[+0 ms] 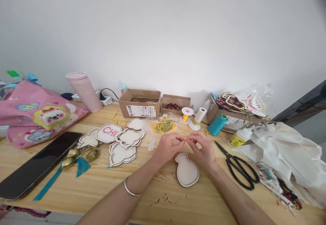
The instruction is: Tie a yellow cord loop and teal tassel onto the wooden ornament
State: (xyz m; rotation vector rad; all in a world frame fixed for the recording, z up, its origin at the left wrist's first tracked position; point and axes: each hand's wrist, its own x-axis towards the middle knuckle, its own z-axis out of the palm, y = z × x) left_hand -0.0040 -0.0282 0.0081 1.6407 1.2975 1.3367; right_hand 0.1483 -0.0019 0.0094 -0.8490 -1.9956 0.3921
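Note:
My left hand and my right hand meet over the middle of the table, fingertips pinched. Between them shows a thin bit of yellow cord, mostly hidden by the fingers. Just below, a pale wooden gourd-shaped piece with a dark outline lies flat, touched by neither hand. Beyond the hands rests a tangle of yellow and green cords on clear plastic. A yellow spool and a white roll stand behind, with a teal thread cone leaning to their right.
Black scissors, a yellow-labelled glue bottle and white cloth lie right. Left are stacked wooden cutouts, gold ornaments, a phone, a pink bag and a pink tumbler. Cardboard boxes line the wall.

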